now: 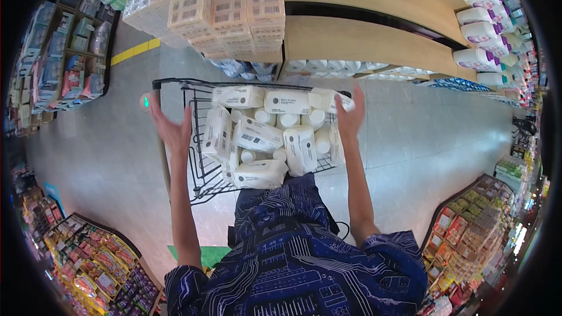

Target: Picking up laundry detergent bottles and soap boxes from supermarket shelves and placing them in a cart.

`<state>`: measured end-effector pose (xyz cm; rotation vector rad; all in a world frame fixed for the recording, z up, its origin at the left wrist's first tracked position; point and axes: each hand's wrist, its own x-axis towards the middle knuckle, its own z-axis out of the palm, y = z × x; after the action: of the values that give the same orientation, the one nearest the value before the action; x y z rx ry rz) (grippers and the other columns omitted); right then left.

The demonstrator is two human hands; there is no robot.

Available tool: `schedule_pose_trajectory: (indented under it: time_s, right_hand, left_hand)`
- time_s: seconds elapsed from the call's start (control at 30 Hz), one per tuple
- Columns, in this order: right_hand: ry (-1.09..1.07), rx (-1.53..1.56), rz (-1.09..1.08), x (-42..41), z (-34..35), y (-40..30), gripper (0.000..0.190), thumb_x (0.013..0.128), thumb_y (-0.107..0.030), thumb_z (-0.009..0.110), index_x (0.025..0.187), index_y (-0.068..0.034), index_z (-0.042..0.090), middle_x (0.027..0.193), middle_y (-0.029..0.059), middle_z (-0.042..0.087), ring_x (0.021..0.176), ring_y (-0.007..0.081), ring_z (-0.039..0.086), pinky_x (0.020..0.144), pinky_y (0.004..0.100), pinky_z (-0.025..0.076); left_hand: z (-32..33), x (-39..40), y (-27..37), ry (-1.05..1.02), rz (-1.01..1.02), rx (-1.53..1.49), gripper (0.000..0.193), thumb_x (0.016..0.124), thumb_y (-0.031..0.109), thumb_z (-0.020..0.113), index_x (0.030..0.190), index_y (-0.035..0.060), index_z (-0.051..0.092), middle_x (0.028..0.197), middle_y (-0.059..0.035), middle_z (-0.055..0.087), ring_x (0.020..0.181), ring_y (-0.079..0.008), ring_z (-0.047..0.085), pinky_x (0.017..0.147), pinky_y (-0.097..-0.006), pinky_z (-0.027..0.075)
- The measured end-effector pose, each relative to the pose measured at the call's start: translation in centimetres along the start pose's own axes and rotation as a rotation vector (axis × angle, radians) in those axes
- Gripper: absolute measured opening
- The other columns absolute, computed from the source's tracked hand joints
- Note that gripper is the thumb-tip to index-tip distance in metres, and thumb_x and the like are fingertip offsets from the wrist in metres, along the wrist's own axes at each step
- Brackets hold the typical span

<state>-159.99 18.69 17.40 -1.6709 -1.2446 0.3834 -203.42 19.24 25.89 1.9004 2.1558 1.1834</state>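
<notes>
In front of me stands a black wire shopping cart (199, 125) loaded with several white soft packs and white bottles. My left hand (172, 128) is raised at the handle end of the cart, empty, thumb and fingers apart. My right hand (351, 116) is over the far end, fingers spread, its thumb overlapping the edge of a white pack (325, 98); touching or not is unclear. One pack (258, 134) lies tilted at the middle of the load, over bottles whose caps (288, 120) face up. Another pack (260, 174) rests along the side nearest my body.
Beyond the cart is a wooden shelf unit (364, 35) with stacked wrapped cartons (228, 13) and white bottles with purple caps (477, 33). Display bins of packaged goods (103, 267) stand behind left, with another bin (470, 224) behind right. Grey tiled floor (417, 127) surrounds the cart.
</notes>
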Motion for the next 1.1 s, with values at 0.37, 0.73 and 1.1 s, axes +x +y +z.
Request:
schedule_pose_trajectory:
  time_s: [0.37, 0.73, 1.1]
  right_hand:
    - [-0.006, -0.403, 0.844, -24.3, -11.6, 17.7, 0.094, 0.085, -0.055, 0.066, 0.141, 0.012, 0.032, 0.141, 0.0328, 0.040, 0.132, 0.0400, 0.042, 0.111, 0.0402, 0.032]
    - [-0.089, 0.094, 1.140, -21.4, -9.8, 29.8, 0.063, 0.100, -0.055, 0.034, 0.139, -0.009, 0.051, 0.111, 0.0087, 0.069, 0.106, 0.0211, 0.061, 0.088, 0.0367, 0.048]
    - [-0.282, 0.499, 1.014, -18.9, -8.1, 27.4, 0.061, 0.092, -0.054, 0.047, 0.134, -0.010, 0.053, 0.114, 0.0075, 0.064, 0.100, 0.0225, 0.063, 0.082, 0.0400, 0.055]
  left_hand:
    - [-8.9, -16.4, -19.9, -0.404, -0.590, 0.393, 0.039, 0.095, 0.039, 0.057, 0.107, 0.0021, 0.059, 0.082, -0.0218, 0.066, 0.072, -0.0378, 0.066, 0.061, -0.0479, 0.049]
    - [-5.7, -16.3, -17.5, -0.213, -0.465, 0.334, 0.061, 0.095, 0.057, 0.046, 0.076, 0.0000, 0.057, 0.067, -0.0211, 0.060, 0.066, -0.0411, 0.060, 0.061, -0.0493, 0.044]
    - [-5.9, -19.5, -18.1, -0.181, -0.561, 0.442, 0.074, 0.094, 0.064, 0.039, 0.072, -0.0048, 0.056, 0.062, -0.0219, 0.055, 0.060, -0.0395, 0.053, 0.060, -0.0506, 0.039]
